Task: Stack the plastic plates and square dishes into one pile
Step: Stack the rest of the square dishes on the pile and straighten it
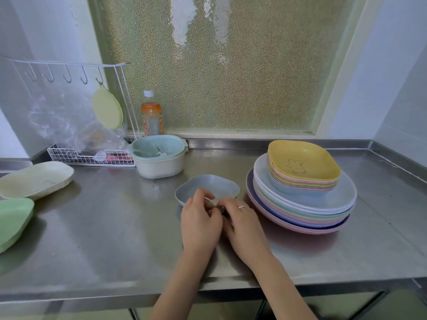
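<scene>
1. square dish [302, 159] topping the pile: yellow, with a faint line-drawn cartoon figure.
2. smaller dishes [305, 182] beneath: pink, yellow and green bands.
3. round plates [300, 209]: speckled pale blue, white, mint, pink, purple.
4. lone dish [208, 184]: grey-blue.
5. bench [104, 227]: silver steel.
6. bottle [151, 116]: orange label, white cap.

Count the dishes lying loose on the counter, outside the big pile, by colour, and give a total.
Blue dish, tilted at both hands: 1
Cream dish, far left: 1
Green dish, at the left edge: 1
Total: 3
The pile of plates and square dishes is left out; its layers are too tight to count.
</scene>
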Available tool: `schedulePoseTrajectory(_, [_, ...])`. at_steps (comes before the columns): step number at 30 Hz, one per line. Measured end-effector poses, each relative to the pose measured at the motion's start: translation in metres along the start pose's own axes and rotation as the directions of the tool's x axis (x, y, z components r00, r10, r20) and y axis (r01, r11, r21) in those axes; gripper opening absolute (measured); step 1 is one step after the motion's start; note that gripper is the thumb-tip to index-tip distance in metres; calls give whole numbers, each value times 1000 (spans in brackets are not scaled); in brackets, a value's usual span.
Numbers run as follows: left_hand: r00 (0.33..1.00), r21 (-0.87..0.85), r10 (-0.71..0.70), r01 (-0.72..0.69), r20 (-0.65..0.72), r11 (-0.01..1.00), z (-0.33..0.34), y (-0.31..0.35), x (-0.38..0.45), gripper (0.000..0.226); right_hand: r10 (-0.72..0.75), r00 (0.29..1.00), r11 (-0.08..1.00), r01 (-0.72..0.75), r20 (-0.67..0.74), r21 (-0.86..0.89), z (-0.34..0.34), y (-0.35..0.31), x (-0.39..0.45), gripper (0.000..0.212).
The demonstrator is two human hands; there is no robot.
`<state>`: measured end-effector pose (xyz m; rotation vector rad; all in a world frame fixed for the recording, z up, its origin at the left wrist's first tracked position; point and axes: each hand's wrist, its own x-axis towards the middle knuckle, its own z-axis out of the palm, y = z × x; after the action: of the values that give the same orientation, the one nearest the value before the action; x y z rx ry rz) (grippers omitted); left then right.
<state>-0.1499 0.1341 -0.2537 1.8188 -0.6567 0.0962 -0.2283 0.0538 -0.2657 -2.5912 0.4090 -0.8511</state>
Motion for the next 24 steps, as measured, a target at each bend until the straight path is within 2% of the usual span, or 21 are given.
schedulePoseTrajectory(3, [996,79,78,-75,-38,994,-22,-6,-5,21,-30,999,998,32,38,-51,3,3,-1,6])
schedulePoseTrajectory(6, [955,227,213,-166,-204,960,-66,-22,-8,20,-10,999,999,12,44,-37,7,3,1,10])
schedulePoseTrajectory(8, [910,370,250,-119,-330,921,-104,-38,-5,22,-12,999,1000,12,46,-11,11,-3,2,11])
schedulePoseTrajectory(10, [857,494,239,22,-457,869,-143,-54,0,23,-48,996,998,45,75,36,19,-17,5,11])
schedulePoseTrajectory(12, [833,551,158,198,-530,811,-168,-67,10,27,-77,993,995,70,93,74,27,-30,7,11])
schedulePoseTrajectory(14, [845,579,-3,369,-535,727,-189,-79,16,39,-131,983,986,116,130,117,39,-50,12,11])
schedulePoseTrajectory(16, [843,588,-131,466,-521,662,-208,-92,25,47,-189,965,977,165,182,137,52,-71,18,12])
schedulePoseTrajectory(20, [859,614,-212,487,-466,621,-240,-114,57,62,-258,943,962,230,209,149,73,-101,30,12])
schedulePoseTrajectory(24, [854,679,-371,517,-366,521,-255,-130,101,74,-257,941,958,219,219,184,83,-107,31,14])
